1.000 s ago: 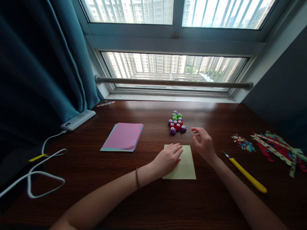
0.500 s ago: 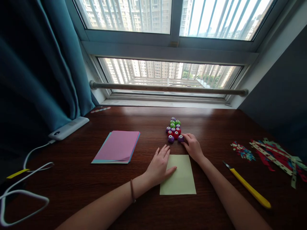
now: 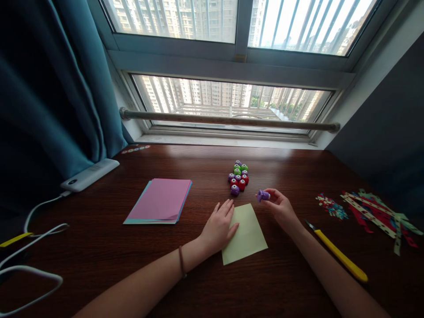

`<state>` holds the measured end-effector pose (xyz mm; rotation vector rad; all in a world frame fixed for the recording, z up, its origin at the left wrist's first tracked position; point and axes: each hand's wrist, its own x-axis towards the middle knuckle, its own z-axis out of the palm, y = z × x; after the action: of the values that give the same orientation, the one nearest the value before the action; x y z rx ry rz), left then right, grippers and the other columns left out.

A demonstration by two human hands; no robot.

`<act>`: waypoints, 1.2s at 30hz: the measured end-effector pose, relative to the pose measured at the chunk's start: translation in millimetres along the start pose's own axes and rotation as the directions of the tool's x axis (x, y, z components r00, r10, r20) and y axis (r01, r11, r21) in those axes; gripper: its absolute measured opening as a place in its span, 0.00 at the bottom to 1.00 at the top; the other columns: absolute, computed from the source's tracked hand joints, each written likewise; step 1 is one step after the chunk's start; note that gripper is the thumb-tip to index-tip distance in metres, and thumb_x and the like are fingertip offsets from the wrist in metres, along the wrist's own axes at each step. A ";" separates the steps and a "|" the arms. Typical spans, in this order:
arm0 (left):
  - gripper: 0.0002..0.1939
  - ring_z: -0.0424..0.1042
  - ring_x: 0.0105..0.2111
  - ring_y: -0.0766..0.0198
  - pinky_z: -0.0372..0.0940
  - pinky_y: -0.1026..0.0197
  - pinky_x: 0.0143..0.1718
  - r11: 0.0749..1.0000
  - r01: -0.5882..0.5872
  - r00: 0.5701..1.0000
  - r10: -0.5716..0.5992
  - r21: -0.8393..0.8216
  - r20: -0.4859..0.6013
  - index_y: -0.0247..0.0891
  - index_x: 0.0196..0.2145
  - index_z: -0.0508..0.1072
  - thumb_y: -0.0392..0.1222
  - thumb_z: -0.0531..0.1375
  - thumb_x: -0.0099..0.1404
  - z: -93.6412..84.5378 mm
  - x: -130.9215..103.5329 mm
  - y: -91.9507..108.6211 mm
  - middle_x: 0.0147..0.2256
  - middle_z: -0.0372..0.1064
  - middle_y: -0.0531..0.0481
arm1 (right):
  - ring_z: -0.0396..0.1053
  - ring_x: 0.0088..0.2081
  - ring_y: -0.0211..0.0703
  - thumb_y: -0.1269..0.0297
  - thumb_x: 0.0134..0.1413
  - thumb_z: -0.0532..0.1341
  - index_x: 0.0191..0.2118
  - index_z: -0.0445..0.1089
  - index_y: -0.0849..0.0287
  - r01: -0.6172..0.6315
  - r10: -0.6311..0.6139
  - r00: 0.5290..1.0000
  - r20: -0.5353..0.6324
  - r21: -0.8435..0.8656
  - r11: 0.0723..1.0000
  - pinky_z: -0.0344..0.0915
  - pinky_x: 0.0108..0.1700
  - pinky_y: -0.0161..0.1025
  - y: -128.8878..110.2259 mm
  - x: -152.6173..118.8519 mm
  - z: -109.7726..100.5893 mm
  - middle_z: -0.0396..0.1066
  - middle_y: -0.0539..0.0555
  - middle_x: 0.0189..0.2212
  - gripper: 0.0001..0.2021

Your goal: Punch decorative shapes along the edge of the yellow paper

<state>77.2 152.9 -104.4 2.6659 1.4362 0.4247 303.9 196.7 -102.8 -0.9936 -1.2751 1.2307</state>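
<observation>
Head view: the right hand (image 3: pixel 283 210) pinches a purple piece (image 3: pixel 263 195) between thumb and fingertips, just above the upper right corner of the green paper (image 3: pixel 247 234), while the left hand (image 3: pixel 217 227) lies on the paper's left edge, fingers slightly spread, thumb out. Beyond the green paper sit the beads (image 3: pixel 237 176) in a cluster, left of it the pink sheets (image 3: pixel 165 198), and right of it the knife (image 3: pixel 338 251), small bits (image 3: pixel 332 206) and strips (image 3: pixel 380 212).

The held piece (image 3: pixel 263 195) is purple, the paper (image 3: pixel 247 234) pale green, the stack (image 3: pixel 162 198) pink over blue; 3 pieces (image 3: pixel 244 168) are green, 3 red.
</observation>
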 end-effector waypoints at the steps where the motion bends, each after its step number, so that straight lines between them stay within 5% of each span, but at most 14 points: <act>1: 0.27 0.45 0.59 0.53 0.46 0.48 0.59 1.000 0.000 1.000 0.000 0.001 0.001 0.25 0.57 0.55 0.43 0.54 0.65 0.5 0.3 0.0 0.59 0.48 0.36 | 0.67 0.45 0.51 0.57 0.44 0.68 0.42 0.62 0.59 -0.022 0.022 1.000 0.008 0.019 1.000 0.61 0.51 0.49 -1.8 -4.8 -1.5 0.70 0.58 0.40 0.21; 11: 0.24 0.45 0.59 0.55 0.46 0.48 0.59 1.000 0.001 1.000 -0.001 0.011 0.024 0.27 0.57 0.56 0.41 0.53 0.66 0.5 0.1 -2.0 0.59 0.47 0.38 | 0.68 0.42 0.47 0.61 0.43 0.69 0.43 0.68 0.58 -0.071 0.076 0.996 0.048 -0.093 0.993 0.64 0.49 0.42 -0.3 -8.3 -19.3 0.70 0.55 0.39 0.19; 15: 0.24 0.45 0.59 0.55 0.46 0.48 0.59 1.000 -0.004 1.000 0.003 0.016 0.027 0.27 0.57 0.55 0.40 0.53 0.66 0.0 0.0 -1.1 0.59 0.47 0.38 | 0.67 0.42 0.46 0.62 0.47 0.66 0.42 0.69 0.58 0.053 -0.035 0.996 0.080 -0.228 0.972 0.65 0.47 0.41 2.2 -9.6 -17.3 0.68 0.54 0.40 0.15; 22: 0.23 0.43 0.60 0.54 0.46 0.45 0.58 1.000 -0.022 0.999 0.022 0.014 0.037 0.27 0.57 0.55 0.38 0.52 0.67 -0.3 -0.2 -1.6 0.59 0.48 0.40 | 0.66 0.39 0.44 0.68 0.50 0.63 0.42 0.70 0.56 0.243 -0.204 0.970 0.131 -0.542 0.804 0.66 0.41 0.39 -1.4 -13.1 -10.7 0.67 0.52 0.39 0.11; 36: 0.21 0.43 0.60 0.55 0.46 0.42 0.57 0.999 -0.034 0.999 0.034 -0.028 0.028 0.35 0.57 0.56 0.35 0.51 0.67 -1.4 -0.4 1.2 0.60 0.47 0.47 | 0.65 0.37 0.42 0.70 0.49 0.64 0.39 0.68 0.56 0.260 -0.244 0.963 0.111 -0.607 0.751 0.65 0.40 0.39 1.7 -14.6 -8.1 0.66 0.50 0.36 0.10</act>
<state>77.6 151.8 -102.8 2.6672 1.3694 0.4043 313.2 183.4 -107.2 -1.2091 -1.8278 0.6061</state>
